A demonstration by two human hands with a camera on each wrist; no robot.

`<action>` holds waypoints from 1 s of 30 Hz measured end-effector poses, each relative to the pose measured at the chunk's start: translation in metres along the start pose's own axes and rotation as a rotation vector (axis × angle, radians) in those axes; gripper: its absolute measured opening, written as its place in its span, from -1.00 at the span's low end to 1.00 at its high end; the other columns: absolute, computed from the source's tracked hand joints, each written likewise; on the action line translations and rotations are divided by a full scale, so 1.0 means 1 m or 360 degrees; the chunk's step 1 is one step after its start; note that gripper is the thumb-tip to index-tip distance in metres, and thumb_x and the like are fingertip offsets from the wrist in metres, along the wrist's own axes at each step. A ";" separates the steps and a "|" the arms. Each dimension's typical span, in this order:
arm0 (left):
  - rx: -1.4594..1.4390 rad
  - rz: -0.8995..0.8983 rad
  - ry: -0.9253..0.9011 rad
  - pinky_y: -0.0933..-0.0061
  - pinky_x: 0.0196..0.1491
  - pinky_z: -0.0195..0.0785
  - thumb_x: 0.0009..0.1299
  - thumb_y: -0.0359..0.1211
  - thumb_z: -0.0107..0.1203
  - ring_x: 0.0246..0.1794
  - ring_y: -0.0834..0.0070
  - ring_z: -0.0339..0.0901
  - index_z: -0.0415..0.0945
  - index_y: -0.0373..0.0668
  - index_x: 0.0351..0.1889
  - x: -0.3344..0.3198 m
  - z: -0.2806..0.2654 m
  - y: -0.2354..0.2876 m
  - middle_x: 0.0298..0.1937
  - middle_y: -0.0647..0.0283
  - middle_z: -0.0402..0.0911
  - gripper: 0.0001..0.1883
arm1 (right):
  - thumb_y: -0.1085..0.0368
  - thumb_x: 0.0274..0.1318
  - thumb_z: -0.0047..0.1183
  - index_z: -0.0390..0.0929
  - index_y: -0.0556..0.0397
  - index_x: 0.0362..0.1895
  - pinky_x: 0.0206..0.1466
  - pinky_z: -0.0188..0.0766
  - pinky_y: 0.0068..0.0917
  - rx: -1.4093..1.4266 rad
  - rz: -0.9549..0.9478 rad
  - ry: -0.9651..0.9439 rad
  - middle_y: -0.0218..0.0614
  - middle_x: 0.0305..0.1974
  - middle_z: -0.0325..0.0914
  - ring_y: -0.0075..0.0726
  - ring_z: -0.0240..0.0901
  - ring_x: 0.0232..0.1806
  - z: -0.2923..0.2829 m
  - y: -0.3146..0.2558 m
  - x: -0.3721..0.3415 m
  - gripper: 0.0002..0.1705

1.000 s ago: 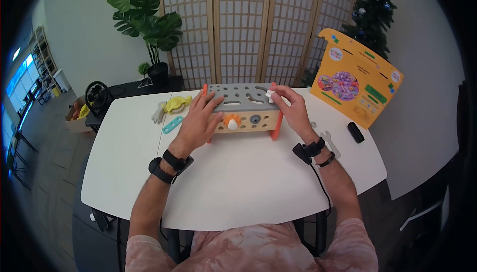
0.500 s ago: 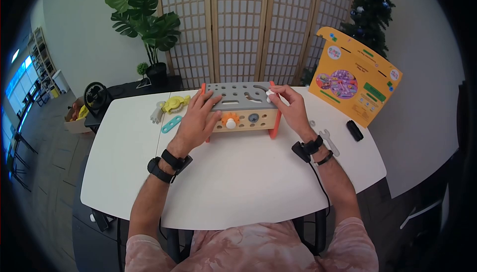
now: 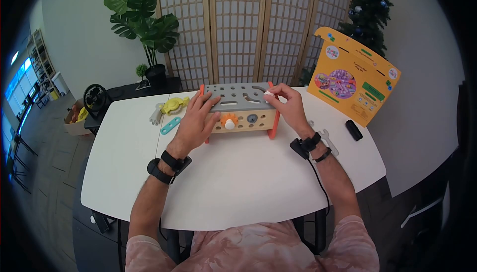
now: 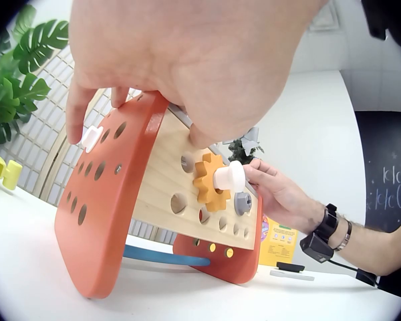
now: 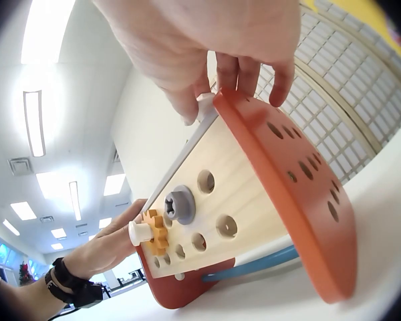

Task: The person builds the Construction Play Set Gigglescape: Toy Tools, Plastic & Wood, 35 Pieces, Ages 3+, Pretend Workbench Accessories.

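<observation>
A toy workbench [image 3: 233, 106] with a grey holed top, wooden front and red-orange side panels stands on the white table. My left hand [image 3: 191, 125] rests on its left end, fingers spread over the top and thumb at the front edge. At the top right corner, my right hand [image 3: 293, 110] pinches a white bolt [image 3: 269, 96] between thumb and fingers; the bolt's lower part is hidden. On the front sit an orange gear [image 4: 203, 184] with a white bolt [image 4: 230, 176] through it, and a grey screw [image 5: 180, 204]. Another white piece [image 4: 91, 138] shows by the left panel.
Left of the bench lie a yellow toy piece [image 3: 175, 105], a grey piece [image 3: 156, 114] and a teal holed strip [image 3: 170, 126]. To the right are a grey wrench [image 3: 329, 143], a black object [image 3: 354, 130] and an upright orange-yellow box [image 3: 352, 76].
The white bolt in my right hand now sits lower and more tilted at the bench top, with the fingers turned round it. My left hand stays in place on the bench.
</observation>
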State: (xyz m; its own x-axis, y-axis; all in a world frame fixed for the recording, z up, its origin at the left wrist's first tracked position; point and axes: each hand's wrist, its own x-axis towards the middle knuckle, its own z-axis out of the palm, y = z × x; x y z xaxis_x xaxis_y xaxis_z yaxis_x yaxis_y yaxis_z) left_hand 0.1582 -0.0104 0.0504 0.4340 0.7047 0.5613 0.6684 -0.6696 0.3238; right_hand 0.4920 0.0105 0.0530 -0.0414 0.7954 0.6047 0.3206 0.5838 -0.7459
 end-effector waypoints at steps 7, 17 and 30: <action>-0.0014 -0.0017 -0.0009 -0.10 0.69 0.06 0.73 -0.16 0.04 0.73 -0.15 0.09 0.48 -0.18 0.53 0.000 -0.001 0.002 0.60 -0.10 0.35 -0.50 | 0.30 0.21 0.54 0.67 0.17 -0.26 -0.01 0.48 -0.49 -0.0150 -0.0135 0.0030 -0.45 -0.35 0.47 -0.54 0.41 -0.27 0.001 -0.002 0.006 -0.72; -0.0021 -0.0022 0.0001 -0.11 0.69 0.05 0.73 -0.14 0.05 0.73 -0.18 0.08 0.46 -0.16 0.54 0.000 0.000 0.000 0.61 -0.11 0.34 -0.49 | 0.41 0.36 0.33 0.60 0.19 -0.31 0.08 0.53 -0.49 -0.0021 -0.0135 0.0021 -0.42 -0.24 0.49 -0.54 0.54 -0.20 -0.001 0.002 0.006 -0.82; -0.0017 -0.0020 -0.0014 -0.09 0.69 0.08 0.72 -0.12 0.05 0.74 -0.15 0.06 0.46 -0.13 0.54 0.000 -0.001 0.000 0.63 -0.08 0.33 -0.49 | 0.48 0.40 0.25 0.61 0.17 -0.23 0.32 0.61 -0.44 0.0227 -0.0095 -0.0084 -0.35 -0.10 0.64 -0.50 0.67 0.01 -0.004 -0.001 0.006 -0.91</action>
State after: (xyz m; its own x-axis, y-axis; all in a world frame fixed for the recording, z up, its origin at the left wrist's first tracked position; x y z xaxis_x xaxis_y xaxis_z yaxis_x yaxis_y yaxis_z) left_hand 0.1577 -0.0106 0.0508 0.4311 0.7149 0.5505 0.6673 -0.6633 0.3388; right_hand 0.4951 0.0138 0.0584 -0.1068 0.7640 0.6363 0.1787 0.6443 -0.7436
